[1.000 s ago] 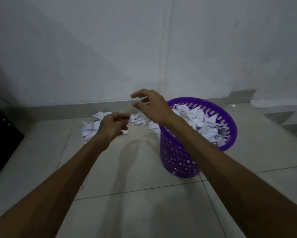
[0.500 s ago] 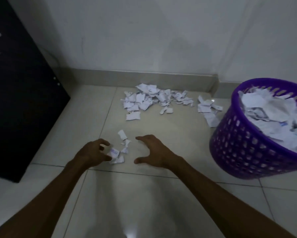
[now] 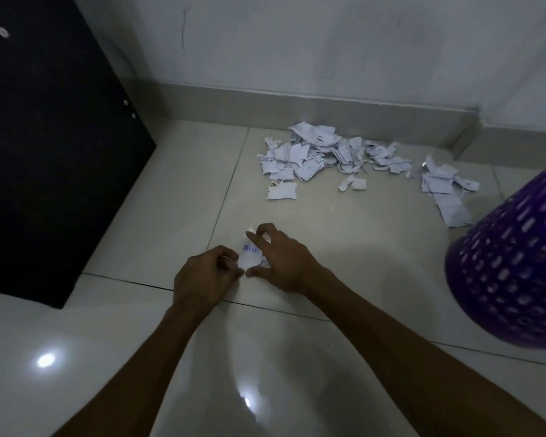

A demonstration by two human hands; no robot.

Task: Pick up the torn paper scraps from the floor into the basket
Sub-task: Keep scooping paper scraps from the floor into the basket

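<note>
We judge the job to be somewhere in the middle. The purple basket stands at the right edge of the view, its perforated wall showing but its inside out of sight, so we cannot say from here how full it is. Plenty is left on the floor: a wide heap of torn paper scraps lies near the baseboard, and a smaller cluster of scraps lies just beside the basket.

We are working on a little bunch of scraps close to us, well apart from the heap. Our left hand has its fingers curled in and seems to pinch the near edge of a piece with blue print on it. Our right hand is spread over the same bunch, thumb and fingers bent down to the tile around it, apparently gathering it in rather than gripping it.

The scraps are white, thin, ragged-edged pieces of many sizes, some with faint print; a few curl up from the tile. We expect them to be light and easy to drop, so several more handfuls look necessary.

A black cabinet stands at the left.
</note>
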